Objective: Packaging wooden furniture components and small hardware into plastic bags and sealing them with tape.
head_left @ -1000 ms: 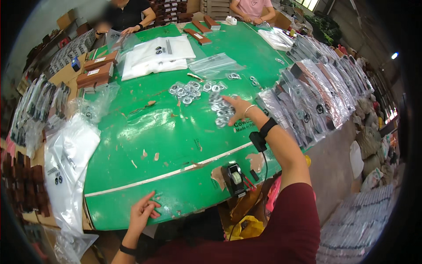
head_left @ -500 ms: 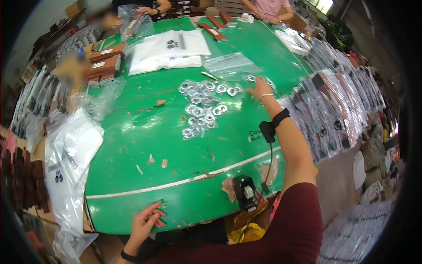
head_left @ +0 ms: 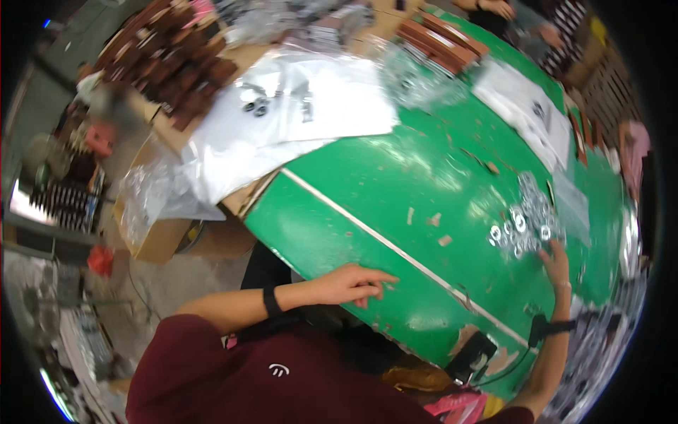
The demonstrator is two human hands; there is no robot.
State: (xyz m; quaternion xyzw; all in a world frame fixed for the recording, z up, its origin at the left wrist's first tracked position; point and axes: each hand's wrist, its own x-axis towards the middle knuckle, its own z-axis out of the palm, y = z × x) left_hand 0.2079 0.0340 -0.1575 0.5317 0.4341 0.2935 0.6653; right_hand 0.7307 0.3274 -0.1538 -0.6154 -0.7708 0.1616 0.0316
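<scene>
Near the front edge of the green table (head_left: 395,169), my left hand (head_left: 353,284) is held with its index finger stretched out, the others loosely curled, and nothing in it. My right hand (head_left: 556,265) reaches to the near edge of a pile of small clear packets (head_left: 528,219) holding shiny ring-shaped pieces. Its fingertips look apart and touch or nearly touch the packets; some blur hides the exact contact. A flat clear bag (head_left: 571,205) lies just beyond the pile.
White plastic bags (head_left: 339,106) cover the table's left end; another white stack (head_left: 522,106) lies farther back. Brown slats (head_left: 441,42) sit at the far edge. A small black device (head_left: 472,359) with a cable stands by the front edge. Co-workers' hands (head_left: 498,8) show at the far side.
The view has swung toward the left. My right hand has moved from the far right side of the packets to the pile's near edge. My left hand stays empty near the front edge.
</scene>
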